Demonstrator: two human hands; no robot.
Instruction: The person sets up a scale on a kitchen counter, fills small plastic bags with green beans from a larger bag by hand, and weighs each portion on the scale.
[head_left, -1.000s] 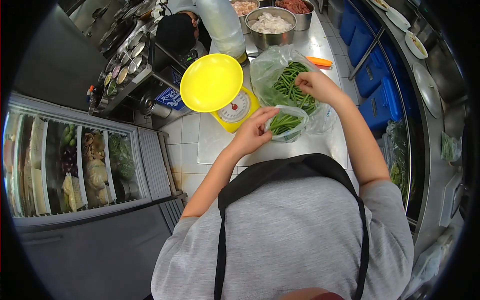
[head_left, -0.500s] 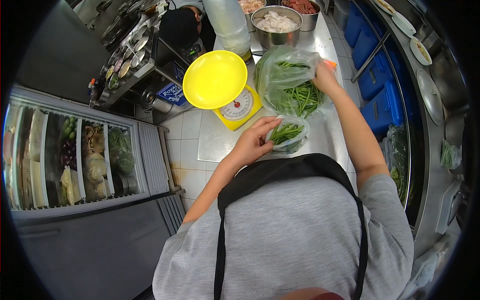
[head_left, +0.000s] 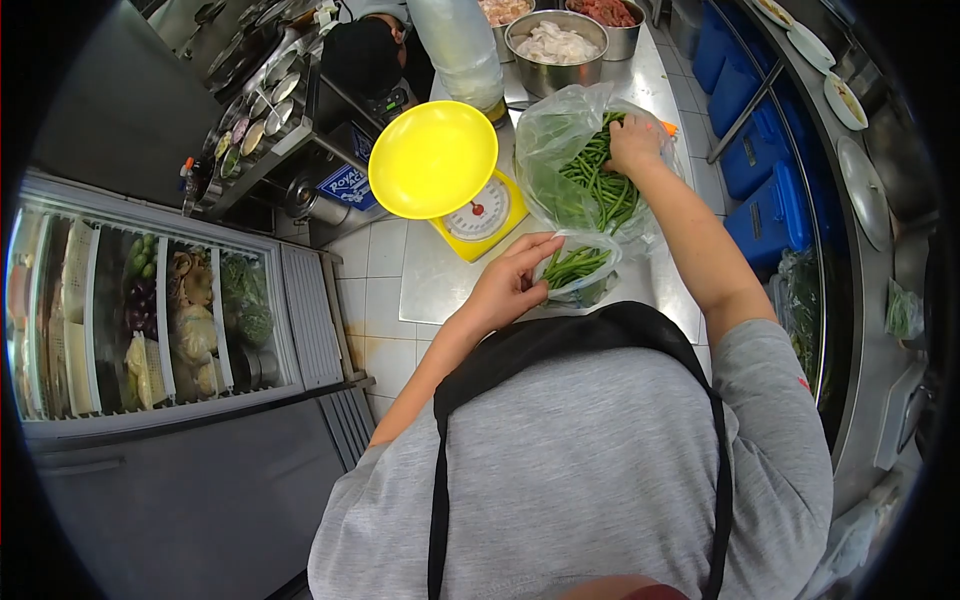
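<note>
My left hand [head_left: 512, 278] pinches the rim of a small clear plastic bag [head_left: 598, 284], which has cut green beans [head_left: 572, 264] inside. Further forward, a larger clear plastic bag [head_left: 545, 140] lies open, full of long green beans [head_left: 600, 185]. My right hand [head_left: 637, 145] reaches into its mouth from the right, fingers curled down on the beans; the fingertips are partly hidden among them. Left of both bags stands a yellow kitchen scale [head_left: 476, 220] with a round yellow pan [head_left: 433, 160].
Metal pots [head_left: 556, 75] of raw meat stand at the table's [head_left: 425, 290] far end, near a tall plastic-wrapped stack [head_left: 455, 60]. A person in a black cap [head_left: 360, 55] is beyond the scale. Blue bins [head_left: 770, 215] line the right; a glass-topped fridge [head_left: 160, 320] stands left.
My right hand has let go of the large bag's edge and moved slightly left onto the beans. The bag's mouth is opened wider. My left hand stays on the small bag.
</note>
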